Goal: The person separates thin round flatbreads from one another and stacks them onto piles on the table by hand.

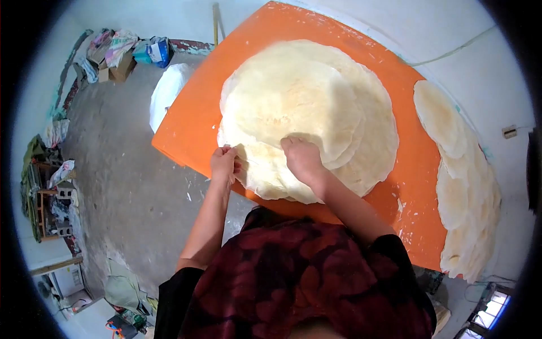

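A broad stack of thin, pale round pancakes (293,96) lies on the orange table (415,198) in front of me. Its sheets overlap unevenly, and the near left part is ruffled and partly folded. My left hand (224,164) is closed at the stack's near left rim, thumb and fingers pinching the edge of a thin pancake. Over the near middle of the stack, my right hand (302,160) is closed with the fingertips pinched on a pancake's edge. The sheet between both hands is slightly raised and creased.
Along the table's right side lies a long row of overlapping pancakes (466,186). Pale crumbs dot the tabletop. On the floor to the left stand a white sack (168,93), a cardboard box (120,68) with bags, and a cluttered shelf (51,198) by the wall.
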`<state>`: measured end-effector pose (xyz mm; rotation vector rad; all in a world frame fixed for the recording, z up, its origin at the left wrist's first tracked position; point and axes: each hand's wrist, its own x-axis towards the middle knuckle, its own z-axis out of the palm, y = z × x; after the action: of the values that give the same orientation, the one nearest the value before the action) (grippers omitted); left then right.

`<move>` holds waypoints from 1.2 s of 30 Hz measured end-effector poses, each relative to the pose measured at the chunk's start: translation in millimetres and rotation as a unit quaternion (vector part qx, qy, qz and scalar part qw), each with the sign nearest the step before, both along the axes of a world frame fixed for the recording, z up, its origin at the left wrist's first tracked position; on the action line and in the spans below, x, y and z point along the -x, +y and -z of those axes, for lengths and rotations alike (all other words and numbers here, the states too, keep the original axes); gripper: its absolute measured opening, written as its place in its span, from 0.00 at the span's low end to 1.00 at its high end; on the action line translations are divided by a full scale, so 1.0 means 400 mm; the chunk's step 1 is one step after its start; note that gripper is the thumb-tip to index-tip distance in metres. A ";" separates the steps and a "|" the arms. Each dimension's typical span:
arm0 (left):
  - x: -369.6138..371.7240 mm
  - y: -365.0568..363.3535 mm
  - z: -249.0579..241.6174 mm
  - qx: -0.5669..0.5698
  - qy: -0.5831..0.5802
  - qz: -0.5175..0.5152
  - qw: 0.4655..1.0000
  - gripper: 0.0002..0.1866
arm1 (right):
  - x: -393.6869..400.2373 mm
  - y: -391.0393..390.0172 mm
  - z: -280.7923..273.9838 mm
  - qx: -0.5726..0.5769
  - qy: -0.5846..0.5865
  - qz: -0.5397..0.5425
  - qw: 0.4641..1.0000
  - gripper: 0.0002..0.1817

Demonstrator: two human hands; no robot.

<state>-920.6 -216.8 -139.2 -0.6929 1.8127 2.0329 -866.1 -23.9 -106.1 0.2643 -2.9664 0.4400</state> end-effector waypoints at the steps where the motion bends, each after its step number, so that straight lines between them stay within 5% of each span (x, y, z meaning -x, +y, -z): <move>1: 0.009 -0.005 0.007 -0.001 0.002 0.011 1.000 0.05 | 0.006 -0.003 -0.009 0.005 -0.009 0.000 1.000 0.09; 10: 0.047 -0.030 0.025 -0.003 0.128 0.090 0.988 0.08 | 0.013 -0.073 -0.005 -0.003 -0.024 0.019 1.000 0.07; 14: 0.057 -0.030 -0.048 -0.054 0.048 0.105 0.992 0.07 | 0.008 -0.095 -0.016 -0.013 -0.027 0.021 0.999 0.07; 20: 0.073 -0.019 -0.060 -0.238 -0.040 0.087 0.967 0.04 | -0.011 -0.130 -0.027 0.030 0.169 0.049 0.984 0.12; 24: 0.079 -0.014 -0.061 -0.279 -0.027 0.118 0.953 0.05 | -0.010 -0.124 -0.018 0.000 0.081 0.121 0.989 0.15; 26: 0.065 0.003 -0.072 -0.286 -0.037 0.146 0.946 0.06 | 0.027 -0.079 0.004 0.025 -0.098 0.174 0.980 0.14; 28: 0.042 0.016 -0.062 -0.280 -0.059 0.200 0.937 0.09 | 0.094 0.024 -0.025 0.101 -0.086 0.211 0.968 0.09; 29: 0.038 0.019 -0.033 -0.267 -0.084 0.243 0.929 0.12 | 0.134 0.094 -0.077 0.068 -0.092 0.198 0.973 0.10; 30: 0.030 0.023 -0.019 -0.242 -0.079 0.246 0.935 0.13 | 0.214 0.221 -0.001 -0.046 0.059 0.139 0.987 0.14; 32: 0.017 0.036 -0.007 -0.193 -0.067 0.252 0.946 0.16 | 0.204 0.233 -0.327 -0.389 -0.044 0.176 0.903 0.11; 34: 0.006 0.043 -0.018 -0.191 -0.073 0.255 0.945 0.16 | 0.129 0.172 -0.533 -0.093 0.167 0.251 0.949 0.10; 36: -0.008 0.052 -0.026 -0.192 -0.079 0.260 0.943 0.15 | 0.097 0.163 -0.561 -0.139 0.174 0.236 0.946 0.10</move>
<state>-917.3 -196.1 -128.9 -0.2200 1.2762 1.8224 -904.9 41.1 118.4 -0.3115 -2.6052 -0.0801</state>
